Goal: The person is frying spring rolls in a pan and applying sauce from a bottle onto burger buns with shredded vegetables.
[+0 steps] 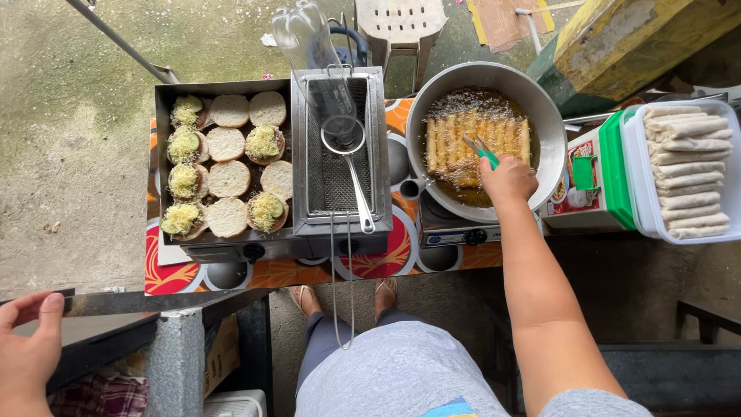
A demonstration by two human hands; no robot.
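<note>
**Soft daylight, sharp centre, stretched edges**

I see even, overcast-looking daylight across the whole view, bright but not harsh. Shadows are faint and soft; the darkest patches sit under the tabletop (pixel 270 272) and at the lower right. Mild glare shows on the rim of the pan (pixel 540 108) and on the bubbling oil (pixel 475 185), and the white tub (pixel 634 177) runs close to overexposed. Focus is crisp in the middle. My wide lens bends lines near the borders, and the left hand (pixel 27 351) looks stretched and slightly soft.
</note>
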